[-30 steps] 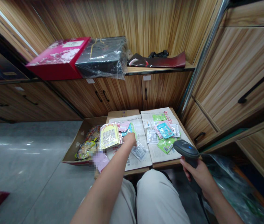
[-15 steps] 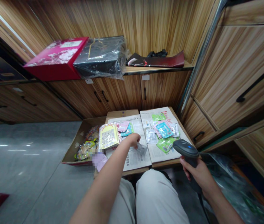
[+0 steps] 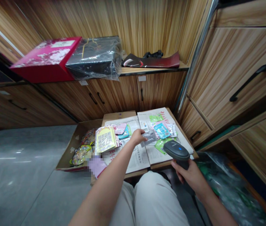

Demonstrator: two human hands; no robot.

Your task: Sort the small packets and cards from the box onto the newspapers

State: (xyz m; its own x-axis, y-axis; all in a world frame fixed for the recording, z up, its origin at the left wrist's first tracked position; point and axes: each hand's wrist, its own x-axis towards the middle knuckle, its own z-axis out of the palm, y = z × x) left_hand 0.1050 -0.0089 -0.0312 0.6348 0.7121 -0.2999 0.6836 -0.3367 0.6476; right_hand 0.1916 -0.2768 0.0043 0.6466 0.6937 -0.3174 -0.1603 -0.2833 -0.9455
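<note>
My left hand (image 3: 138, 137) pinches the edge of a silvery-grey packet (image 3: 150, 137) above the newspaper (image 3: 137, 158). In my right hand (image 3: 187, 171) is a dark handheld barcode scanner (image 3: 176, 150) with a blue light on top, its head pointing left over the newspaper's edge. Right of the packet lie a blue packet (image 3: 161, 130), a pink one partly under it, and green packets (image 3: 156, 118). Left of my left hand, a yellow packet (image 3: 105, 139) overlaps a pink packet (image 3: 120, 128) and a teal one (image 3: 125, 133).
An open cardboard box (image 3: 64, 153) with colourful wrapped items stands at the left. Behind, a shelf bears a magenta box (image 3: 45, 70), a plastic-wrapped black box (image 3: 94, 61) and a dark red bag (image 3: 168, 61). Clear plastic (image 3: 227, 182) lies at the right, beside wooden cabinets.
My left hand has lifted the silvery packet and carried it right and away from me, turning its face up. The scanner has shifted slightly left; the view has turned a little right.
</note>
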